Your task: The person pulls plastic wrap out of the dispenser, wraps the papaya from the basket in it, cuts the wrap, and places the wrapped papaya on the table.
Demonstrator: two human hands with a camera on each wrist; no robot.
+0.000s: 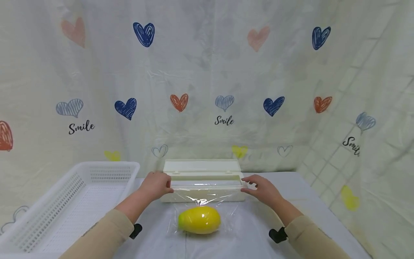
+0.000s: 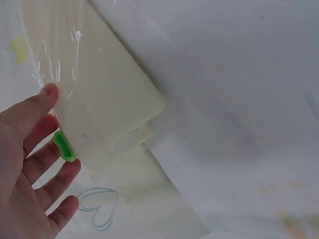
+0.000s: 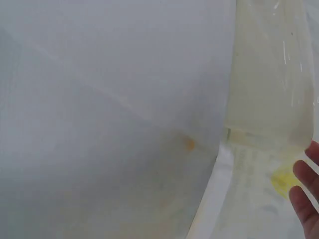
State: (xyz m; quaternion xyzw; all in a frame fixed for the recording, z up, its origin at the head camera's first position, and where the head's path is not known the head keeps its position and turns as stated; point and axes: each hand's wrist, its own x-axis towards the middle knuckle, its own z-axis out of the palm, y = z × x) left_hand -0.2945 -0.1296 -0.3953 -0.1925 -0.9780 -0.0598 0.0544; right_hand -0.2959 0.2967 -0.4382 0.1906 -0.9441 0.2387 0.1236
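A cream cling film box with its lid raised stands at the middle of the table. Clear cling film runs from the roll over the box's front edge and lies about a yellow oval fruit with a greenish end. At the box's left end my left hand pinches the film at the edge between thumb and index finger; a green cutter slider lies by its middle fingers. My right hand holds the film at the right end, thumb and index finger at the corner, other fingers spread.
A white perforated plastic basket stands at the left of the table. Behind the box hangs a pale curtain printed with hearts, and it continues along the right side. The table's white cover shows in front of the box.
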